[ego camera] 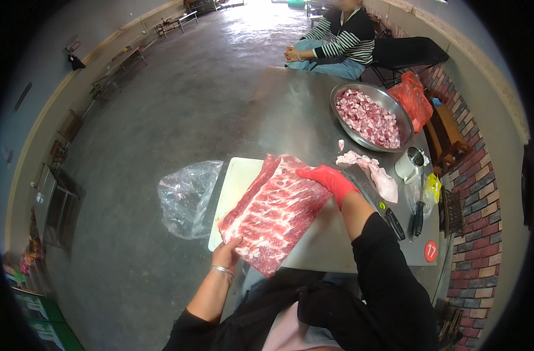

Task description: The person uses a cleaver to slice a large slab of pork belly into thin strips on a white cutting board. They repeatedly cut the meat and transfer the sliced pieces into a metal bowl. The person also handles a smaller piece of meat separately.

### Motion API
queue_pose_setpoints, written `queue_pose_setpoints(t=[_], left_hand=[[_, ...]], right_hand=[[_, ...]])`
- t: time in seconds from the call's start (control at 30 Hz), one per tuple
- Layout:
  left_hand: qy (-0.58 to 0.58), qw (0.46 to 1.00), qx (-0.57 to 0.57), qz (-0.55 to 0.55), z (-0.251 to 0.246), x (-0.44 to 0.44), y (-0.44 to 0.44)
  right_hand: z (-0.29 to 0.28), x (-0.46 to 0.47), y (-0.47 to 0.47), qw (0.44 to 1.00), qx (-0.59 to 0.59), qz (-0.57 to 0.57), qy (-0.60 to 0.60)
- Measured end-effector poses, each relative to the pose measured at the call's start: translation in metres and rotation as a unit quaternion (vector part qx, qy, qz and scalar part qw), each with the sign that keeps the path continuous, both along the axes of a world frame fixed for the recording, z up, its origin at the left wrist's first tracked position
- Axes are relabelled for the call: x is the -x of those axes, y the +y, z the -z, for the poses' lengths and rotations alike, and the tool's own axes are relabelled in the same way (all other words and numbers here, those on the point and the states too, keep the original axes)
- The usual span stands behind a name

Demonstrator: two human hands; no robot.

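A large slab of raw pork belly point(275, 210) is held slantwise over a white cutting board point(240, 175), its red, rib-marked face up. Bare but for a bracelet at the wrist, my left hand point(228, 253) grips the slab's near left corner, thumb on top. My right hand point(329, 180), in a red glove, holds the far right edge. To the right of that hand lie a broad-bladed knife with a black handle point(395, 223) and pale trimmings of skin and fat point(376, 173). The slab covers much of the board.
A steel bowl of diced meat point(367, 116) stands on the metal table point(288, 107), beside a red plastic bag point(411, 101). Nearer are a metal pitcher point(409, 164) and a second black-handled knife point(418, 219). A clear plastic bag point(190, 199) hangs at the left edge. A person point(343, 41) sits beyond the table.
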State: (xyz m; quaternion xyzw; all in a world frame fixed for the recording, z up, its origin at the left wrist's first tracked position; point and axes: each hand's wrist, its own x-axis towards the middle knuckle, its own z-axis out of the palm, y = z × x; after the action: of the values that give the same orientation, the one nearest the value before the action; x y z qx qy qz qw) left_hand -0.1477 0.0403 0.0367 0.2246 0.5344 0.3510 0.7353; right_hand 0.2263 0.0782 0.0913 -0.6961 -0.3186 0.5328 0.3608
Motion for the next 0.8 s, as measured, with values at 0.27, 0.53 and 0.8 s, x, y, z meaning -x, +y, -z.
queue_pose_setpoints(t=[0.27, 0.53, 0.8], left_hand=[[-0.068, 0.992, -0.043, 0.094, -0.044, -0.025, 0.029], [-0.237, 0.904, -0.106, 0.339, 0.004, -0.106, -0.067], [-0.279, 0.821, 0.172, 0.468, 0.017, -0.166, -0.108]], right_hand=[[-0.037, -0.030, -0.043, 0.992, -0.107, 0.026, -0.069], [-0.159, -0.034, 0.020, 0.852, -0.107, -0.141, -0.492], [-0.099, 0.060, 0.052, 0.737, -0.230, -0.362, -0.522]])
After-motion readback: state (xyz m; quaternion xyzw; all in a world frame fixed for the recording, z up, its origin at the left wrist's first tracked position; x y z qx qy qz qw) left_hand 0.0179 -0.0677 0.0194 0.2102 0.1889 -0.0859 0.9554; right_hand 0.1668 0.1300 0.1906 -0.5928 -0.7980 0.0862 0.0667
